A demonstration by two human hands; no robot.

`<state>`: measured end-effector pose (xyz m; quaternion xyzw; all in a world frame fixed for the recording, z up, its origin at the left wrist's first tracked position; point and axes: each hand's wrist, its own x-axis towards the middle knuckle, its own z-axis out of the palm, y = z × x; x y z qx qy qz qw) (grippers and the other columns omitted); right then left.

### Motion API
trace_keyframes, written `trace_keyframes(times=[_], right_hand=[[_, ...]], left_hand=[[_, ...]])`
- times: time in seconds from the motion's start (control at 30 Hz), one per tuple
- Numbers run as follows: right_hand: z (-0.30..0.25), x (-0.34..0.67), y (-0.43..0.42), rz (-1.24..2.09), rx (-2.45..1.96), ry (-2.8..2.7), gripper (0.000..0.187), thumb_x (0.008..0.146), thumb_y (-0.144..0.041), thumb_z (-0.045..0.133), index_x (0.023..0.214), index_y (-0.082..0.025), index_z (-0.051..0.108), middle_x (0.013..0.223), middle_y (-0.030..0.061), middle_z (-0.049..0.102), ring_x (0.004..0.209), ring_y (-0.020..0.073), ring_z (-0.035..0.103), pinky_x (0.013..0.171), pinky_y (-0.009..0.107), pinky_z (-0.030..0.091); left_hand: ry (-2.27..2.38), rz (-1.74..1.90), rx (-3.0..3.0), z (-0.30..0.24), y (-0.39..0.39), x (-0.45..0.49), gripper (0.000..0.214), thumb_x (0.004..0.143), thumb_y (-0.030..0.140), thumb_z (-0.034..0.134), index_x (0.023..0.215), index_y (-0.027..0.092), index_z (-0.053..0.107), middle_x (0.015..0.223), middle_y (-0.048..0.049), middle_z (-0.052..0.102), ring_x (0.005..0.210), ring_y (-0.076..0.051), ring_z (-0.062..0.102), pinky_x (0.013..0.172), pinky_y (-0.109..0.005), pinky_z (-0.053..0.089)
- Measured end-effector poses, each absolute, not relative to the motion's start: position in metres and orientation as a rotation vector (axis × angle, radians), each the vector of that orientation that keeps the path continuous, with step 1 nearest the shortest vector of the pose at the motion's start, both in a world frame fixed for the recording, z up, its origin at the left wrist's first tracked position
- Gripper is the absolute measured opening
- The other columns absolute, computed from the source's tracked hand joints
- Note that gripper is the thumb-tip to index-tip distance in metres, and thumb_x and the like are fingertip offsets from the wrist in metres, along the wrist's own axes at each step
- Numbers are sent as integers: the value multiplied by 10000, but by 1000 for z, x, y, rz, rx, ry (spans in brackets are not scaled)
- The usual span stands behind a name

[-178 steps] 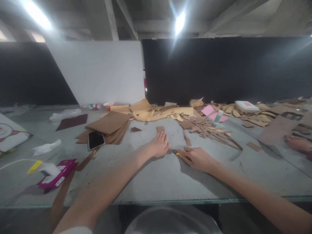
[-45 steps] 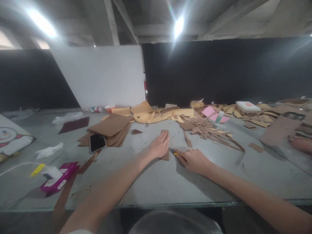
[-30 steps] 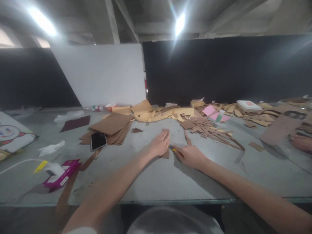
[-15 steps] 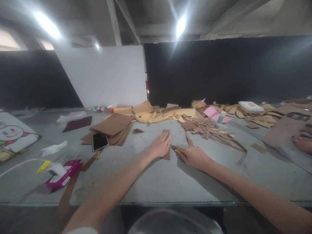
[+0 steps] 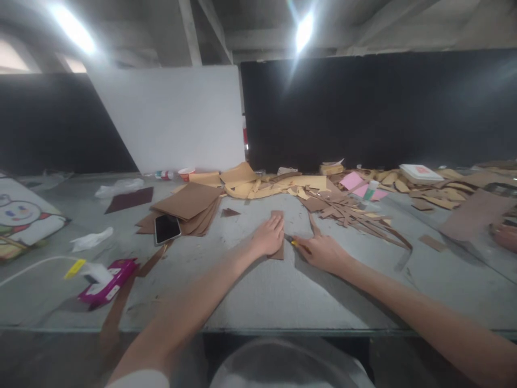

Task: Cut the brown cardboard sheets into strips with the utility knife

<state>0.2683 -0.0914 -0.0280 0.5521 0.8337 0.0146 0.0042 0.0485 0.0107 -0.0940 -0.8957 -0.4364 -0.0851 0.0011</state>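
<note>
My left hand point(image 5: 269, 236) lies flat, fingers stretched out, pressing a narrow brown cardboard strip point(image 5: 278, 252) onto the grey table point(image 5: 258, 291). The strip's far end shows beyond my fingertips. My right hand point(image 5: 321, 251) is closed around a small cutter with a yellow body point(image 5: 294, 242). Its tip sits at the strip's right edge, just beside my left hand.
A stack of brown cardboard sheets point(image 5: 188, 202) with a phone point(image 5: 167, 228) on it lies left. Cardboard scraps point(image 5: 347, 213) spread behind and to the right. A pink packet point(image 5: 107, 280), a white tissue point(image 5: 91, 238) and another person's hand point(image 5: 504, 235) at far right.
My right hand with the cutter has crept along the strip's right edge, away from me, since 1.5 s ago. My left hand still presses the strip.
</note>
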Motion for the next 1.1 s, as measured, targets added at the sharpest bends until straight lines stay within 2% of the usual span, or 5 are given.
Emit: trace_keyframes(times=[0.23, 0.43, 0.63, 0.87, 1.1], right_hand=[[-30, 269, -89, 58, 1725, 2623, 533, 1163, -468, 320, 1545, -282, 643, 1014, 147, 845, 1104, 317, 802, 847, 365, 535], [-25, 266, -89, 43, 1727, 2606, 525, 1160, -435, 328, 1543, -270, 648, 1027, 147, 846, 1006, 304, 814, 890, 385, 537], [-30, 268, -87, 92, 1721, 2593, 532, 1160, -452, 318, 1565, -300, 627, 1015, 138, 848, 933, 316, 820, 826, 389, 544], [-30, 267, -84, 111, 1707, 2658, 544, 1160, -451, 318, 1558, -265, 638, 1002, 142, 849, 1088, 331, 796, 943, 414, 533], [-32, 268, -78, 69, 1712, 2636, 537, 1161, -456, 313, 1534, -270, 652, 1037, 144, 850, 1031, 319, 808, 916, 413, 536]], left_hand=[[-1411, -240, -2809, -90, 8, 50, 697, 1134, 379, 148, 1722, 52, 330, 1819, -181, 275, 1712, -294, 219, 1373, -461, 200], [-1416, -258, -2816, -91, 9, 50, 684, 1139, 394, 152, 1732, 94, 318, 1824, -158, 279, 1712, -279, 221, 1372, -453, 202], [-1427, -272, -2840, -90, 7, 50, 677, 1136, 389, 160, 1746, 129, 300, 1827, -144, 272, 1713, -282, 219, 1370, -494, 215], [-1464, -241, -2840, -86, 5, 52, 673, 1139, 386, 161, 1744, 131, 307, 1837, -129, 247, 1719, -273, 197, 1376, -473, 197], [-1479, -173, -2858, -79, 2, 52, 693, 1137, 383, 143, 1743, 84, 295, 1839, -145, 226, 1721, -276, 184, 1385, -461, 178]])
